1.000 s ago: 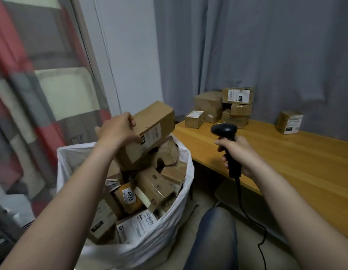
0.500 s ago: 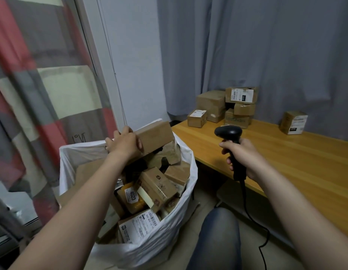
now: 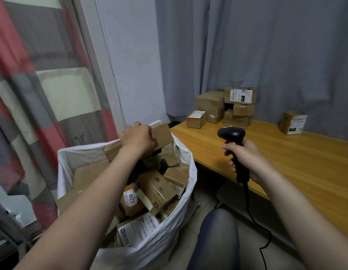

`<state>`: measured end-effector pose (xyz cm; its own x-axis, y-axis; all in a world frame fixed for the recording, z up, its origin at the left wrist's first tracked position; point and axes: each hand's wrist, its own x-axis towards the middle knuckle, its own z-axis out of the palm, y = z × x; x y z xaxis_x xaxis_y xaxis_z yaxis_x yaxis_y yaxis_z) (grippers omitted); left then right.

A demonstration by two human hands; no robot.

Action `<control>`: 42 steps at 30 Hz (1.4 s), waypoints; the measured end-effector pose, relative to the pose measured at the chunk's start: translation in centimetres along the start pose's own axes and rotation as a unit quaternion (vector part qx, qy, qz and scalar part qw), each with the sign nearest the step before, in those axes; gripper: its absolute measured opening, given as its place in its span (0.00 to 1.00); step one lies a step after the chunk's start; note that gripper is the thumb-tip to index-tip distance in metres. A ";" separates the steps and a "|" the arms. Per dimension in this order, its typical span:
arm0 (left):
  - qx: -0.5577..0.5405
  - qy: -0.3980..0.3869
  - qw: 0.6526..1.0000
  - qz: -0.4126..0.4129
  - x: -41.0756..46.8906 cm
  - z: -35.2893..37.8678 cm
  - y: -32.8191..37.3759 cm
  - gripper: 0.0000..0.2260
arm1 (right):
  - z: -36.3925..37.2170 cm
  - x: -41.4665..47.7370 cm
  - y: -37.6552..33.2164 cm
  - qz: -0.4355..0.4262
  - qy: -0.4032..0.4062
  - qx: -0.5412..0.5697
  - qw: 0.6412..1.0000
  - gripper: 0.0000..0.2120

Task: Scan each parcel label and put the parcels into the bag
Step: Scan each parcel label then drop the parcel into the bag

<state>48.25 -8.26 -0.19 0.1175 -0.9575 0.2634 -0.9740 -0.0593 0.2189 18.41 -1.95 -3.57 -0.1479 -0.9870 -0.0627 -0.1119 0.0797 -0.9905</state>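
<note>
My left hand grips a long brown cardboard parcel at the far rim of the white bag, resting it on top of the pile. The bag stands on the floor to my left, filled with several brown parcels, some with white labels. My right hand holds a black barcode scanner upright over the near edge of the wooden table; its cable hangs down to the floor. A stack of parcels sits at the table's far left corner, and a single labelled parcel stands further right.
A checked red, grey and cream curtain hangs at the left, and a grey curtain behind the table. My knee in blue trousers is between the bag and the table.
My left hand has lowered the long parcel from above the bag down onto the pile at the bag's far rim. The right hand with the scanner has stayed roughly in place.
</note>
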 end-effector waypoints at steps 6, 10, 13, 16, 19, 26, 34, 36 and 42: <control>0.014 -0.013 0.996 0.083 2.2 0.9 8.0 0.25 | -3.9 0.7 -0.3 -0.036 0.097 0.046 0.994 0.10; 0.021 -0.040 0.989 0.141 3.8 2.9 14.4 0.26 | -7.8 1.6 -1.0 -0.053 0.167 0.054 0.983 0.09; -0.005 -0.052 0.979 0.196 5.5 5.0 19.3 0.24 | -11.8 2.7 -1.3 -0.068 0.229 0.060 0.969 0.08; -0.051 -0.058 0.967 0.243 7.3 7.3 24.4 0.25 | -16.3 4.3 -1.2 -0.079 0.279 0.067 0.955 0.05; -0.092 -0.095 0.953 0.272 8.9 10.2 29.7 0.26 | -20.3 6.6 -0.9 -0.081 0.307 0.061 0.946 0.10; -0.207 -0.173 0.917 0.295 12.6 17.7 41.7 0.32 | -26.7 14.0 2.1 -0.060 0.337 0.005 0.940 0.10; -0.270 -0.220 0.901 0.260 16.5 28.0 50.6 0.41 | -31.2 21.3 6.6 -0.020 0.323 0.027 0.946 0.07; -0.307 -0.240 0.893 0.224 17.4 30.5 51.9 0.44 | -31.8 22.8 7.6 -0.010 0.318 0.036 0.947 0.07; -0.376 -0.263 0.876 0.146 19.2 36.3 54.9 0.53 | -32.5 24.8 10.8 0.013 0.310 0.061 0.949 0.08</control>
<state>-10.01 -40.10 -17.20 -0.4135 -0.9104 -0.0158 -0.5215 0.2226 0.8237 -18.44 -21.03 -11.81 -0.7024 -0.7105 -0.0415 0.0092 0.0492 -0.9987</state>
